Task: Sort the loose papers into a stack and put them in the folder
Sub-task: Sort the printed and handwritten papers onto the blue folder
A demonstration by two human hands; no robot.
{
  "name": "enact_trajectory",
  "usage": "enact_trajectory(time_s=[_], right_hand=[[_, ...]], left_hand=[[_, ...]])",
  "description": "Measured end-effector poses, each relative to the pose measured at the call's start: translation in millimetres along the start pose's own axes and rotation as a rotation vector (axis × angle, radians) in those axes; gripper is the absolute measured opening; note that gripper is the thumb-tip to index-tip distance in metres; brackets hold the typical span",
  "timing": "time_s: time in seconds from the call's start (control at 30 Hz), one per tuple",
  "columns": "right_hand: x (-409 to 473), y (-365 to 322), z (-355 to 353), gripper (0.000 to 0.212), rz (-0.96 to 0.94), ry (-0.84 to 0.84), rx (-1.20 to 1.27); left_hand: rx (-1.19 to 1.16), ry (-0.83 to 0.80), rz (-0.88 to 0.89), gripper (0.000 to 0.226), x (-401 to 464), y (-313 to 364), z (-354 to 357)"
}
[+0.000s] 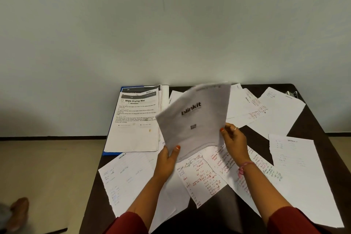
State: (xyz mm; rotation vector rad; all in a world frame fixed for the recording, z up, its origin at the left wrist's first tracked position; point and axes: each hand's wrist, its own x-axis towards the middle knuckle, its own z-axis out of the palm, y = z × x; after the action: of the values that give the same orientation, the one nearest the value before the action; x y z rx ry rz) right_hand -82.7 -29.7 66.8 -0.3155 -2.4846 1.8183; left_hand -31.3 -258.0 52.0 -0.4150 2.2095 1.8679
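So we've got both hands on one sheet, the blinkit paper (pixel 191 118), lifted up off the table (pixel 311 119) and tilted toward us over the middle of the mess. Our left hand (pixel 168 159) pinches its near left corner, thumb on the printed face and the other fingers hidden behind it. Our right hand (pixel 234 138) grips the right edge lower down, fingers curled round it, thumb tip on the front. The sheet looks a bit blurred along its top edge.

The blue folder (pixel 112 153) lies open at the far left of the table, against the wall, with a stack of printed pages (pixel 134 131) on it; the top one reads "Wipe Drying Mat". Loose handwritten papers are all over the rest: one sheet near left (pixel 125 178), a few overlapping ones with red writing (pixel 203 175) right under our hands, one at the near right (pixel 300 173), and several more at the far right (pixel 273 112). Something small and dark (pixel 291 93) sits at the far right corner; we can't tell what.
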Motion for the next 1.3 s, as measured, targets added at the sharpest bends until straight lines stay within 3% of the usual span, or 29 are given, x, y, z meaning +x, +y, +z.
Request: enact_trajectory(time_s=[0.1,0.2,0.3,0.6,0.83,1.3], right_hand=[[7,-10,10,0.024,0.027,-0.026,-0.050],[12,-22,30,0.027,0.097,-0.098,-0.059],[11,-31,60,0.026,0.244,-0.165,0.064],[3,-36,158,0.024,0.538,-0.339,0.241],[11,-35,201,0.030,0.621,-0.367,0.252],[34,-31,219,0.028,0.638,-0.353,0.148]], left_hand=[[-0.070,0.055,0.024,0.034,6,6,-17],[-0.114,0.155,0.035,0.037,11,10,-43],[-0.080,0.265,0.024,0.045,18,4,-72],[0.117,0.480,-0.079,0.031,33,-21,-164],[0.162,0.511,-0.128,0.026,61,-37,-205],[0.197,0.535,-0.206,0.023,99,-36,-213]])
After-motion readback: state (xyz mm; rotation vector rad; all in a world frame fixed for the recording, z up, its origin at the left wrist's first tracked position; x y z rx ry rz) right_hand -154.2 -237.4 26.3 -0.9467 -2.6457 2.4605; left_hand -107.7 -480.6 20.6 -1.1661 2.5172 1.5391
